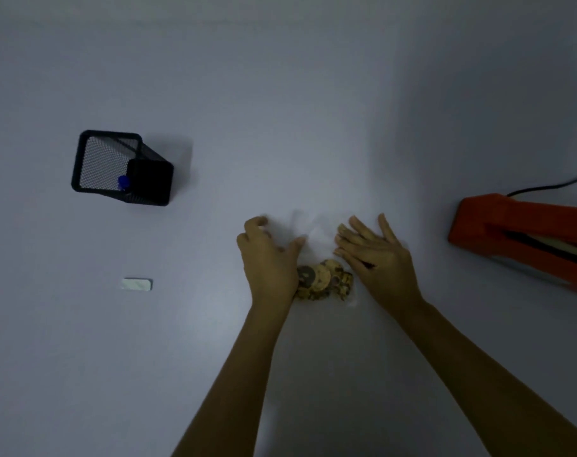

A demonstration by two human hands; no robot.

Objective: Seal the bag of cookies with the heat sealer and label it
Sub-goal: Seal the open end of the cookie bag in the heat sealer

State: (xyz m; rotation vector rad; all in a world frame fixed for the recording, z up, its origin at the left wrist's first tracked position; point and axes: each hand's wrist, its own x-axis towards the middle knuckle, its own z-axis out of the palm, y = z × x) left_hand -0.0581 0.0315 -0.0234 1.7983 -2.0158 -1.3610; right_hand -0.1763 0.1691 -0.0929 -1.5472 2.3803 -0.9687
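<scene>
A clear bag of cookies (325, 278) lies on the white table, the cookies bunched at its near end and its faint, see-through top reaching away from me. My left hand (269, 258) covers the bag's left side, fingers curled and thumb stretched across the plastic. My right hand (373, 250) lies flat with fingers straight and slightly spread against the bag's right side. The orange heat sealer (511, 232) sits at the right edge, its arm raised and its jaw showing. A small white label (137, 284) lies flat on the table at the left.
A black mesh pen holder (122, 166) stands at the left rear with a blue-capped pen (123, 182) inside. A black cable (551, 185) runs back from the sealer. Bare table (313, 127) stretches beyond the hands.
</scene>
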